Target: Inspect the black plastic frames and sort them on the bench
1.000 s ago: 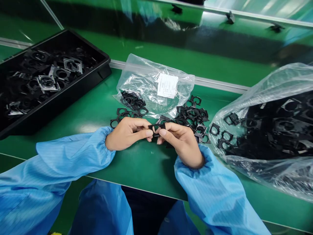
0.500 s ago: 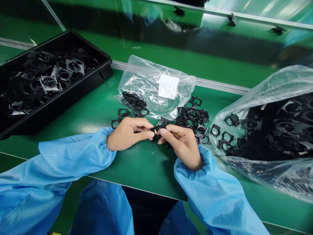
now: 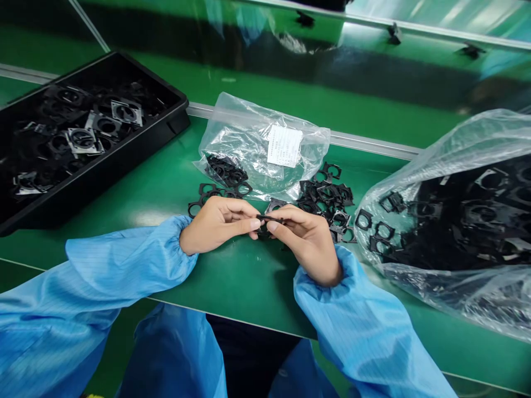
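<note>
Between both hands is a small black plastic frame (image 3: pixel 269 218), seen nearly edge-on and partly covered by fingers. My left hand (image 3: pixel 222 224) pinches its left side between thumb and forefinger. On the other side, my right hand (image 3: pixel 306 235) grips it with thumb and fingertips. Just beyond the right hand lies a pile of black square frames with round holes (image 3: pixel 327 196). More black ring-shaped frames (image 3: pixel 211 190) lie behind the left hand. Whether the held piece is one part or two fitted together I cannot tell.
A black bin (image 3: pixel 166 119) of similar frames stands at the left. Behind the hands lies a clear zip bag (image 3: pixel 244 132) with a white label (image 3: pixel 285 146). A large clear plastic bag (image 3: pixel 418 166) full of black parts takes up the right. A metal strip (image 3: pixel 373 145) runs along the table's back.
The held frame has turned from a more face-on tilt to nearly edge-on. My fingers have shifted slightly around it; both hands stay in almost the same place.
</note>
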Demonstrator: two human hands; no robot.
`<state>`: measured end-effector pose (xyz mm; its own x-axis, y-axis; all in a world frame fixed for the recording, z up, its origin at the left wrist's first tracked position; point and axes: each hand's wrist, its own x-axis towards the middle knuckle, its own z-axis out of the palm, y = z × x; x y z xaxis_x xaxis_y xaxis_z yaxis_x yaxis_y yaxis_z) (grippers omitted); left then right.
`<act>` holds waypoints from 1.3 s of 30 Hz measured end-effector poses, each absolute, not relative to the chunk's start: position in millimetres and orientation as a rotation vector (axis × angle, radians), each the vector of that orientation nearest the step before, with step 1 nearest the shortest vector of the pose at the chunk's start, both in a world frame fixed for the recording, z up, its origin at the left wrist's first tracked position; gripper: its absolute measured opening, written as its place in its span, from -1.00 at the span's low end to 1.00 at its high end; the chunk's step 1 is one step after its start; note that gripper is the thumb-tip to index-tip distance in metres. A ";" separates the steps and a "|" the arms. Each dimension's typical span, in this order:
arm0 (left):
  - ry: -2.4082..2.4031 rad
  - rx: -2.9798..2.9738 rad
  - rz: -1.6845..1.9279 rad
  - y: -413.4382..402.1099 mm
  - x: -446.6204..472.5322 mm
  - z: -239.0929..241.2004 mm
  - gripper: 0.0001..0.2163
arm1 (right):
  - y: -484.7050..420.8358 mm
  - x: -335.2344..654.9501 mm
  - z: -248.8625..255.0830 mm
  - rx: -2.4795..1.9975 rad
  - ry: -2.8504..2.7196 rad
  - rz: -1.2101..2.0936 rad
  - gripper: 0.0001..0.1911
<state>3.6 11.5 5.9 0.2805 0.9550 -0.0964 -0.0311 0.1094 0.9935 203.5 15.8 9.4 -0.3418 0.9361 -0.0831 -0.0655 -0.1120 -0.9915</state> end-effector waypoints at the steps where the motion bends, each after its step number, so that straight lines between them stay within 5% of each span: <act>1: 1.013 1.224 0.942 11.6 3.5 6.6 -0.75 | 16.4 204.1 9.5 -1.022 -1.341 1.586 -0.80; 13: 0.879 1.071 0.870 15.5 0.2 4.4 -0.66 | 18.4 204.7 8.1 -0.946 -1.089 1.858 -0.70; 24: 0.990 1.278 1.065 8.2 6.4 3.7 -0.73 | 14.1 202.1 10.7 -1.055 -1.182 1.626 -0.64; 33: 1.059 1.387 1.051 7.5 8.0 -3.4 -0.74 | 8.6 203.3 7.1 -1.157 -1.647 1.173 -0.88; 39: 1.076 1.352 1.124 7.1 8.1 -5.3 -0.83 | 7.8 201.8 6.2 -1.059 -1.626 1.334 -0.77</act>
<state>8.1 7.1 -5.3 0.1618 0.9847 0.0653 0.0231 -0.0700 0.9973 201.8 7.8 6.2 -0.3613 0.9309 0.0543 0.1284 0.1073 -0.9859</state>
